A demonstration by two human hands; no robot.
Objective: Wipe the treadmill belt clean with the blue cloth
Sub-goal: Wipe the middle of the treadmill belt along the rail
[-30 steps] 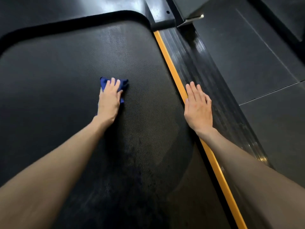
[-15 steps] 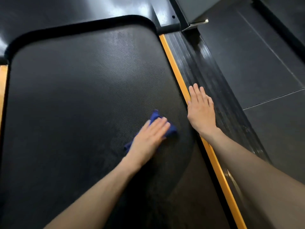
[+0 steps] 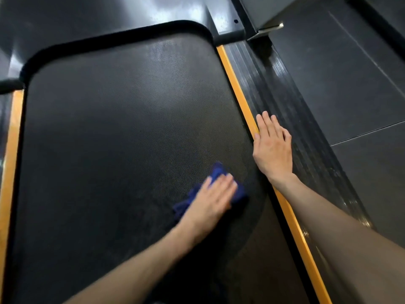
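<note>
The black textured treadmill belt [image 3: 114, 132] fills most of the view. A crumpled blue cloth [image 3: 217, 172] lies on its right part. My left hand [image 3: 210, 200] lies flat on the cloth with straight fingers and presses it against the belt, covering most of it; the hand is motion-blurred. My right hand [image 3: 272, 150] rests flat, fingers straight, on the orange strip [image 3: 238, 93] and the ribbed black side rail [image 3: 285, 102] at the belt's right edge.
A second orange strip [image 3: 11, 150] runs along the belt's left edge. The glossy black motor cover [image 3: 109, 14] closes off the belt's far end. Dark floor tiles [image 3: 350, 95] lie to the right of the rail.
My left hand has swept the cloth from the middle of the belt toward its right edge and nearer to me. My right hand has stayed on the rail.
</note>
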